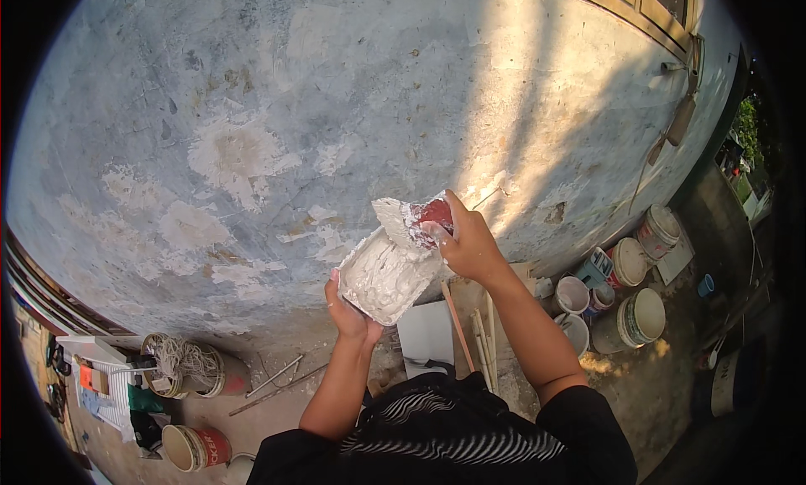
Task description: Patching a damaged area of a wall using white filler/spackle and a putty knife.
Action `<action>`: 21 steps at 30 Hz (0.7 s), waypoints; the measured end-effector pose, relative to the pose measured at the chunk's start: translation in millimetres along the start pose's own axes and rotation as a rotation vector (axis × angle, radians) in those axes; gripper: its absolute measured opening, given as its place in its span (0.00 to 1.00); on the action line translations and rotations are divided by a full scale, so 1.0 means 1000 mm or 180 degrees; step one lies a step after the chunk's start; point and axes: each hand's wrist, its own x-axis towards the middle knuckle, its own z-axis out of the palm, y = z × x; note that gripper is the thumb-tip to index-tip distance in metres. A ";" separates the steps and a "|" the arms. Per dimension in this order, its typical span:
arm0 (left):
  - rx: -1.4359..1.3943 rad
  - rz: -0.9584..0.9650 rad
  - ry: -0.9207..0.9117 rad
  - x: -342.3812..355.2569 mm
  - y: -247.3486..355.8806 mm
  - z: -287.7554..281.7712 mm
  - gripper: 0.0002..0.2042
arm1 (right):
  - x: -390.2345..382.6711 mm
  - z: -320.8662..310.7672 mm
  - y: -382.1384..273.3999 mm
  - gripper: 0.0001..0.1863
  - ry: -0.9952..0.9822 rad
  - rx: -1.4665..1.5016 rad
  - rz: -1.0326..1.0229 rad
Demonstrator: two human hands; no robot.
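Note:
My left hand (351, 319) is closed around the near left edge of a shallow tray (342, 282) filled with white wall putty (388, 271). In my right hand (472, 237) is a putty knife (432, 216) with a red, putty-smeared handle. Its blade, hidden under a thick layer of putty, reaches over the far edge of the tray; whether it touches the putty below I cannot tell. Both stand out in front of a blue-grey wall (353, 91) with several pale patches of filler.
Several buckets (646, 317) stand on the ground at the right along the wall. At the left are a bucket of tangled string (185, 363) and a tipped red-and-white bucket (195, 447). Wooden sticks (483, 342) and a grey board (424, 330) lie below the tray. A window frame (646, 23) is at the upper right.

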 end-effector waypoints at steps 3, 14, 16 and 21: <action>-0.0035 -0.0089 0.0005 0.002 0.000 -0.008 0.36 | -0.001 0.004 0.008 0.22 -0.0153 0.0068 -0.0077; -0.0262 -0.0542 -0.0066 0.000 0.002 -0.011 0.36 | 0.012 -0.007 0.012 0.23 -0.0622 -0.0333 -0.0820; -0.0243 -0.0557 -0.0050 -0.001 0.001 -0.014 0.36 | 0.010 -0.004 0.012 0.24 -0.0698 -0.0255 -0.0728; -0.0219 -0.0548 -0.0058 -0.001 -0.003 -0.019 0.36 | 0.006 -0.005 0.010 0.24 -0.0815 -0.0220 -0.0724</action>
